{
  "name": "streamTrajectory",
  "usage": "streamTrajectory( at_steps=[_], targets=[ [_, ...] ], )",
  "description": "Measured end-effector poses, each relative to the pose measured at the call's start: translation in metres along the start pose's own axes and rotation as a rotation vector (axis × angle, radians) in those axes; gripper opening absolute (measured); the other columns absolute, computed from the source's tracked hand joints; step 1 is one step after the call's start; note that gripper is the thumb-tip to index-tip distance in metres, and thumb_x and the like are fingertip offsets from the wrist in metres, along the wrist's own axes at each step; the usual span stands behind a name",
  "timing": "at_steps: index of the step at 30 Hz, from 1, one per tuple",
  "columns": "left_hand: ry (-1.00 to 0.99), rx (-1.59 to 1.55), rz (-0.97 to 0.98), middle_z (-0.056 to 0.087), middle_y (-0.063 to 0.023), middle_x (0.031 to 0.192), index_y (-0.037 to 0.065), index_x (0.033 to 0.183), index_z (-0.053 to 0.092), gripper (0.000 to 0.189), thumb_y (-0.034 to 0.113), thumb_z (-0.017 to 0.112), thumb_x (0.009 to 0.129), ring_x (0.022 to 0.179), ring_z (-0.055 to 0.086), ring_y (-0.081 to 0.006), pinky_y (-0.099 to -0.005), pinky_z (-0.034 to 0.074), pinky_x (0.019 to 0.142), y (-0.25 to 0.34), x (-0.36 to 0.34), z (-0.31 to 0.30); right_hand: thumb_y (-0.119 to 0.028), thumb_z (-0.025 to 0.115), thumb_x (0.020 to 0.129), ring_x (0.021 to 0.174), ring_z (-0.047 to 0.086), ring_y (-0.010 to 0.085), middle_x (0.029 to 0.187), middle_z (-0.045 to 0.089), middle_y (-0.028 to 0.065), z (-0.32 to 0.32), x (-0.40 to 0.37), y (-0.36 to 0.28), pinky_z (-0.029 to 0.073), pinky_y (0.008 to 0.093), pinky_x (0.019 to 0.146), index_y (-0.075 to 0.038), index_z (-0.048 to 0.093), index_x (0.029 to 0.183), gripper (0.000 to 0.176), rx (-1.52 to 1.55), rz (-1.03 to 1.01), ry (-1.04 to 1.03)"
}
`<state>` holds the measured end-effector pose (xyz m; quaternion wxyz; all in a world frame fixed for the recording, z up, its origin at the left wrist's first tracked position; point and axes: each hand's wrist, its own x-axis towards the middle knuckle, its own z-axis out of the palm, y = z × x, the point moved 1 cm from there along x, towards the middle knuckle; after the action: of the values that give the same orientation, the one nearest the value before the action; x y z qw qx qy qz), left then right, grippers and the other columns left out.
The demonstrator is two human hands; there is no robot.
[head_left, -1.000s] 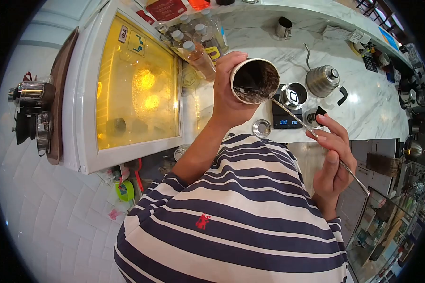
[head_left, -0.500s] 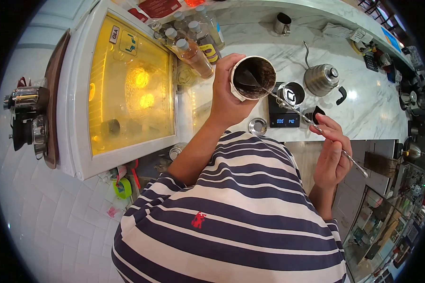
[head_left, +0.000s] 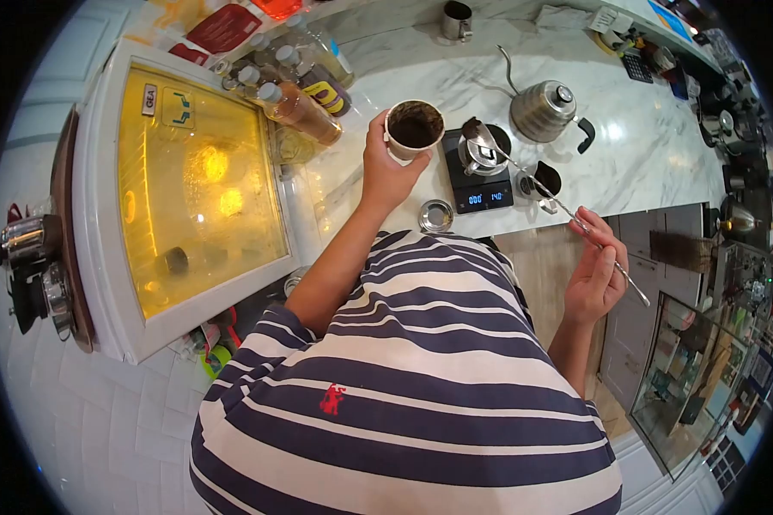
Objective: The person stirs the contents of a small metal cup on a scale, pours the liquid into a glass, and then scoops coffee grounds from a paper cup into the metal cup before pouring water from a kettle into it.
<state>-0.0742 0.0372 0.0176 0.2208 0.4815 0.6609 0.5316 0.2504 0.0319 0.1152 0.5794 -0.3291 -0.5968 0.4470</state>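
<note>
A white paper cup [head_left: 414, 129] with dark brown contents is gripped in my left hand [head_left: 388, 172], its mouth tilted toward me. My right hand [head_left: 596, 273] has its fingers closed on a long twisted metal spoon [head_left: 551, 196]. Dark material lies in the spoon's bowl, which is over the left side of a metal vessel [head_left: 484, 158]. That vessel sits on a black digital scale [head_left: 483, 197] with a lit blue display. A small dark-filled cup [head_left: 544, 178] stands right of the scale, and a round metal dish [head_left: 436, 215] is at its lower left.
A gooseneck kettle [head_left: 544, 112] stands behind the scale to the right. Several bottles [head_left: 301, 113] are at the back left beside a yellow-lit glass-door fridge [head_left: 206, 189]. A metal jug [head_left: 457, 22] is at the far back. The marble counter's front edge [head_left: 610, 211] runs before me.
The spoon's bowl has come out of the paper cup and moved right to the vessel on the scale. My left hand and the cup are farther left of the scale. The view has shifted.
</note>
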Motion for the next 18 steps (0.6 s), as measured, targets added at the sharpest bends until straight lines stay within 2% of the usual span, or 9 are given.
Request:
streamTrajectory(
  at_steps=[7, 8, 10, 16, 18],
  targets=[
    [-0.034, -0.015, 0.005, 0.065, -0.0131, 0.127, 0.003, 0.144, 0.042, 0.081, 0.013, 0.088, 0.078, 0.116, 0.066, -0.0219, -0.0369, 0.052, 0.100, -0.007, -0.005, 0.004, -0.006, 0.036, 0.108, 0.121, 0.065, 0.0352, 0.126, 0.067, 0.0266, -0.020, -0.018, 0.024, 0.053, 0.0457, 0.103, 0.008, 0.066, 0.113, 0.034, -0.290, 0.087, 0.032],
    [-0.037, -0.034, -0.012, 0.064, -0.0146, 0.128, 0.002, 0.143, 0.042, 0.080, 0.013, 0.087, 0.077, 0.118, 0.065, -0.0241, -0.0378, 0.051, 0.102, -0.006, -0.006, 0.003, -0.006, 0.037, 0.108, 0.121, 0.065, 0.0342, 0.125, 0.068, 0.0251, -0.020, -0.018, 0.025, 0.052, 0.0450, 0.104, 0.008, 0.067, 0.113, 0.034, -0.332, 0.083, 0.020],
    [-0.041, -0.071, -0.044, 0.063, -0.0178, 0.130, 0.001, 0.142, 0.043, 0.080, 0.011, 0.086, 0.076, 0.122, 0.063, -0.0283, -0.0396, 0.050, 0.106, -0.004, -0.007, 0.001, -0.005, 0.038, 0.107, 0.121, 0.065, 0.0333, 0.125, 0.069, 0.0239, -0.018, -0.017, 0.025, 0.051, 0.0441, 0.105, 0.008, 0.068, 0.112, 0.033, -0.337, 0.096, 0.016],
    [-0.019, -0.083, -0.082, 0.063, -0.0180, 0.130, 0.000, 0.143, 0.043, 0.081, 0.012, 0.087, 0.076, 0.121, 0.064, -0.0285, -0.0397, 0.050, 0.105, -0.003, -0.011, -0.007, -0.002, 0.041, 0.103, 0.122, 0.065, 0.0330, 0.124, 0.070, 0.0242, -0.008, -0.008, 0.019, 0.050, 0.0421, 0.106, 0.006, 0.069, 0.112, 0.030, -0.414, 0.048, -0.067],
    [-0.002, -0.045, -0.050, 0.064, -0.0145, 0.129, 0.002, 0.143, 0.042, 0.080, 0.013, 0.087, 0.078, 0.118, 0.065, -0.0240, -0.0380, 0.051, 0.101, -0.007, -0.014, -0.009, -0.002, 0.042, 0.102, 0.122, 0.065, 0.0333, 0.123, 0.070, 0.0246, -0.005, -0.007, 0.015, 0.049, 0.0415, 0.106, 0.006, 0.069, 0.112, 0.030, -0.447, 0.038, -0.096]
  ],
)
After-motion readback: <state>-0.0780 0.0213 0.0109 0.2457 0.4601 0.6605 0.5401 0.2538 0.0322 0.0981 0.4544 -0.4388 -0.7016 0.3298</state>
